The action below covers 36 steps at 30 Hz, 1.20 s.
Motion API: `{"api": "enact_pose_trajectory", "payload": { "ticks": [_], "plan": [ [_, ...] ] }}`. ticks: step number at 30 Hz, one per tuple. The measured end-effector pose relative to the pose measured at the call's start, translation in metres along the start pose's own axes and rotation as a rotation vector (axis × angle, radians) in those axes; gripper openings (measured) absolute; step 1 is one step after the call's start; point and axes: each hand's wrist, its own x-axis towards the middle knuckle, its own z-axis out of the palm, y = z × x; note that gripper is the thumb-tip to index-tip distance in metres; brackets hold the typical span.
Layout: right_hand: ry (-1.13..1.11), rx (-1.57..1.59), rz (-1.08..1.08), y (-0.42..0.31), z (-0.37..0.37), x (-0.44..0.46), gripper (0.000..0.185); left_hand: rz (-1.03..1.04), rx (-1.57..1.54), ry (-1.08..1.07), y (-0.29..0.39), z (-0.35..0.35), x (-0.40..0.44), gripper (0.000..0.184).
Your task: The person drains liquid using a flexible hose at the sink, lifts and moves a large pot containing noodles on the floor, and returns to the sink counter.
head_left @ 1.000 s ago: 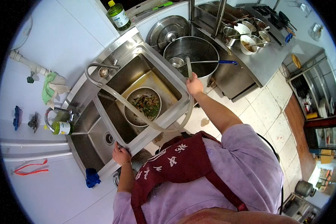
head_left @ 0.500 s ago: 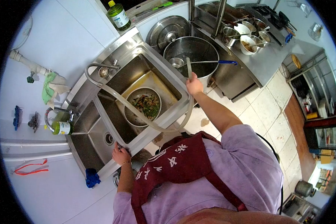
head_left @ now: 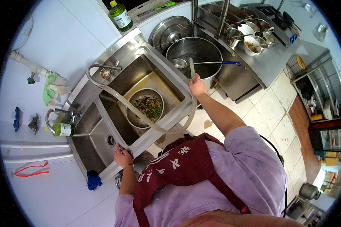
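My right hand (head_left: 197,86) is wrapped round a pale hose (head_left: 132,107) near its free end, at the rim of a large metal pot (head_left: 212,75). The hose runs from the faucet (head_left: 91,77) across the sink. A ladle (head_left: 179,63) with a blue handle lies across the pot. On the front edge of the sink (head_left: 140,146) rests my left hand (head_left: 122,156); its fingers are partly bent, and I cannot make out whether they hold anything. A metal bowl (head_left: 132,120) of chopped greens stands in the larger basin.
A pot lid (head_left: 172,33) leans behind the pot. Bowls and small pots (head_left: 251,45) stand on the steel counter (head_left: 250,66) at the right. A green bottle (head_left: 121,17) is at the back, another (head_left: 63,129) by the left faucet. A blue cloth (head_left: 93,180) hangs at the sink corner.
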Motion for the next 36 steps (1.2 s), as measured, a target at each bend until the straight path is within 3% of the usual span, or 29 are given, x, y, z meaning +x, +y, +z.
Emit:
{"api": "enact_pose_trajectory", "payload": {
  "ticks": [36],
  "plan": [
    [-0.006, 0.019, 0.031, -0.0039, -0.0026, -0.0019, 0.055, 0.017, -0.013, 0.034, -0.0018, 0.0026, 0.0, 0.049]
  ]
}}
